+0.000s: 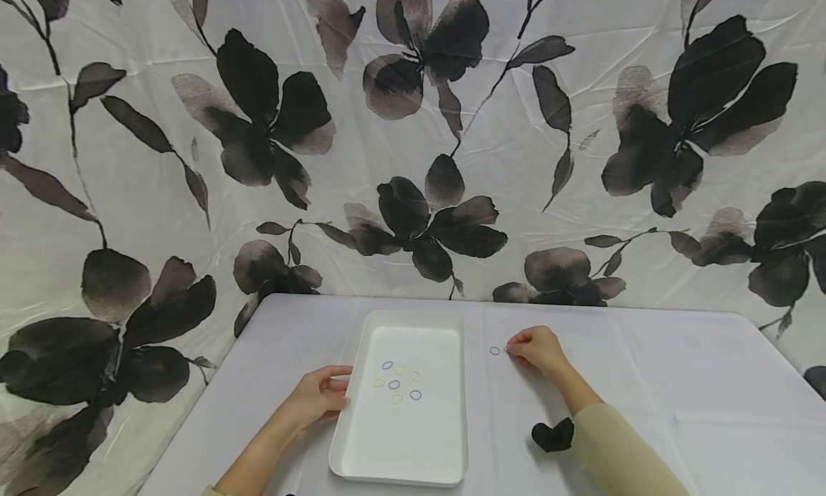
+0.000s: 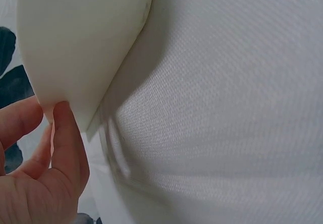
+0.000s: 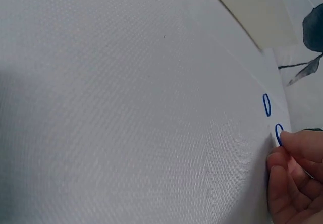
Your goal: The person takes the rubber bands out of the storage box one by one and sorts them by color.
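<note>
A white tray (image 1: 413, 315) lies on the table with several small blue and yellow elastic rings (image 1: 395, 385) inside. My left hand (image 1: 337, 390) rests against the tray's left outer wall (image 2: 75, 42), one of its fingers (image 2: 66, 133) touching it with loosely bent fingers. Right of the tray, my right hand (image 1: 514, 351) has its fingers curled and pinches a small blue ring (image 3: 278, 132) at the tabletop. A second blue ring (image 1: 495, 350) lies flat on the cloth just left of it, also seen in the right wrist view as the blue ring (image 3: 266, 105).
The table (image 1: 677, 381) wears a pale grey cloth. A black soft item (image 1: 553, 435) lies beside my right forearm. A floral black-and-white curtain (image 1: 413, 145) hangs behind the table and down its left side.
</note>
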`<state>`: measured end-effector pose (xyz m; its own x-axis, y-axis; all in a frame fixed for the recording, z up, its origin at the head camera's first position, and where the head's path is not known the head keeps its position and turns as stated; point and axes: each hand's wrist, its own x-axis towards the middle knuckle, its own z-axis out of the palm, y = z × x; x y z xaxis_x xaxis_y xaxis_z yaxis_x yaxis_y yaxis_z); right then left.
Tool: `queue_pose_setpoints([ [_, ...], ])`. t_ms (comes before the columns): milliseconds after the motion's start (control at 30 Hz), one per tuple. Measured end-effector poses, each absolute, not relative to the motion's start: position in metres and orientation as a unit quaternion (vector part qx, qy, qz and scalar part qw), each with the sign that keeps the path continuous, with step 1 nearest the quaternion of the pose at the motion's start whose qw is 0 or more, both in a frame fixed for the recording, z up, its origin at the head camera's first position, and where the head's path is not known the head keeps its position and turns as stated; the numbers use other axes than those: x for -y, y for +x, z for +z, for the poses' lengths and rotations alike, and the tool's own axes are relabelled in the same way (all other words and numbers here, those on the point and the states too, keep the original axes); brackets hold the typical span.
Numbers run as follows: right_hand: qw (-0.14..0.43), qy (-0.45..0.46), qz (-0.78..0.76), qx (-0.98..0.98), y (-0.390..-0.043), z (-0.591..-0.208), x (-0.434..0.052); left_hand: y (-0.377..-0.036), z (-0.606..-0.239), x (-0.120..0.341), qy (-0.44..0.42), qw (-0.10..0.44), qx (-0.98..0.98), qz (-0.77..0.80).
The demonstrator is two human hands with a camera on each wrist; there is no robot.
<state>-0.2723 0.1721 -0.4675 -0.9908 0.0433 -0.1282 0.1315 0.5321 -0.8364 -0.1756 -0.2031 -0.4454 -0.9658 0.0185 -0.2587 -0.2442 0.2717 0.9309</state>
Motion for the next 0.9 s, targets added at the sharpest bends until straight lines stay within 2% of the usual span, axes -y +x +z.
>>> queue_pose_setpoints([
  [567,0.029,0.054,-0.486,-0.872,-0.274,-0.467,-0.172,-0.175,-0.445,0.204,-0.055,0.122,-0.782,0.609],
  [900,0.021,0.018,-0.502,-0.864,-0.27,-0.447,-0.161,-0.175,-0.444,0.207,-0.041,0.129,-0.778,0.614],
])
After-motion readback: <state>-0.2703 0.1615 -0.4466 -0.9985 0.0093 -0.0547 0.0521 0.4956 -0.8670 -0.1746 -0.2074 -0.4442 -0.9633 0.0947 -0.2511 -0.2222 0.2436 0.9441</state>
